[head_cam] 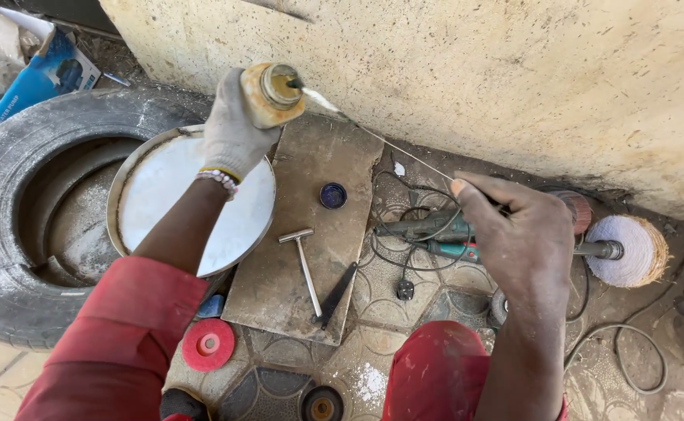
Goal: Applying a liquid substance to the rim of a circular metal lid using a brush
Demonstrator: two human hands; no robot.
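Right hand (pixel 525 238) pinches a thin stick (pixel 404 152), hiding the grinder (pixel 435 230); gloved left hand (pixel 233 129) grips a jar (pixel 273 93); blue box (pixel 42 74) beyond is cut off.

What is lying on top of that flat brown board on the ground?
On the board lie a small hammer, a dark flat tool and a round blue lid. The gloved left hand and its jar cover the board's top corner.
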